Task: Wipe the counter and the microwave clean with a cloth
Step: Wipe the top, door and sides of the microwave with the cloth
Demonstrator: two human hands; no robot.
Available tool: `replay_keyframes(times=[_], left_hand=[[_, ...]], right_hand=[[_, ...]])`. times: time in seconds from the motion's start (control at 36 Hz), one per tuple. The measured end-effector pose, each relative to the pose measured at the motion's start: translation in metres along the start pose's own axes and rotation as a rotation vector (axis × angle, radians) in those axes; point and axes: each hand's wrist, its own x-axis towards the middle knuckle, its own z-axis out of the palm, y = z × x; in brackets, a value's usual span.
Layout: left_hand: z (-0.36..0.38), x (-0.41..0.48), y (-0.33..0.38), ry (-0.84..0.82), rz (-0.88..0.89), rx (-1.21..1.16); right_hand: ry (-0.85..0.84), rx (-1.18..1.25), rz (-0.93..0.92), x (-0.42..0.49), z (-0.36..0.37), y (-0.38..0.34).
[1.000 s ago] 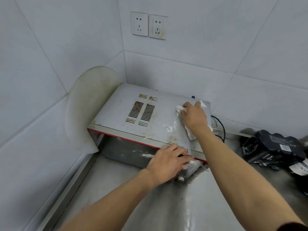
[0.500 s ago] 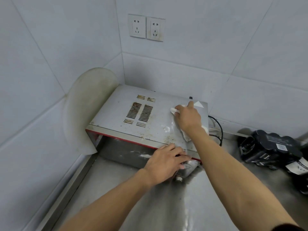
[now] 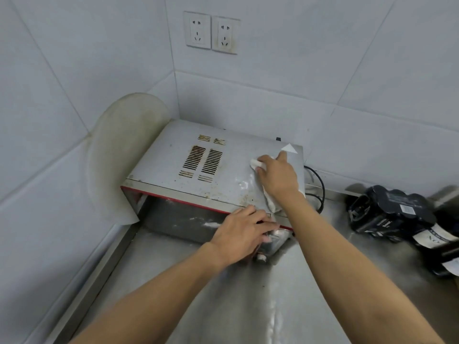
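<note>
A grey microwave [image 3: 173,160] with a red front trim stands in the tiled corner on the steel counter [image 3: 198,294]. Its top is stained, with vent slots left of centre. My right hand [image 3: 277,178] presses a white cloth [image 3: 272,204] flat onto the right part of the top; cloth ends show past the fingers and under the wrist. My left hand [image 3: 242,232] rests with straight fingers on the microwave's front right corner, over the control panel.
A round pale board [image 3: 119,155] leans against the left wall beside the microwave. A black power cord [image 3: 320,184] loops behind its right side. Black bottles [image 3: 387,212] lie on the counter at the right. Two wall sockets [image 3: 211,33] sit above.
My right hand has slid the cloth leftward and toward the back of the microwave top. My left hand has stayed on the front corner.
</note>
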Motion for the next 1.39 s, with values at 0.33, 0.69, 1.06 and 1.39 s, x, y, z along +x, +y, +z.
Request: replay_keyframes(times=[0.33,0.69,1.06,1.39], left_hand=[[0.001,0.000,-0.002,-0.011,-0.010,-0.033],[-0.001,0.000,0.001,-0.008,-0.012,-0.024],[0.002,-0.003,0.008,0.056,-0.030,-0.013],[-0.003,0.000,0.002,0.003,-0.026,-0.039]], right_hand=[[-0.035,-0.009,-0.067,-0.022,-0.002,0.014],[-0.088,0.029,-0.165,-0.048,-0.006,0.023],[-0.109,-0.029,-0.226,-0.067,-0.011,0.030],[0.015,-0.109,0.092,0.004,-0.003,0.027]])
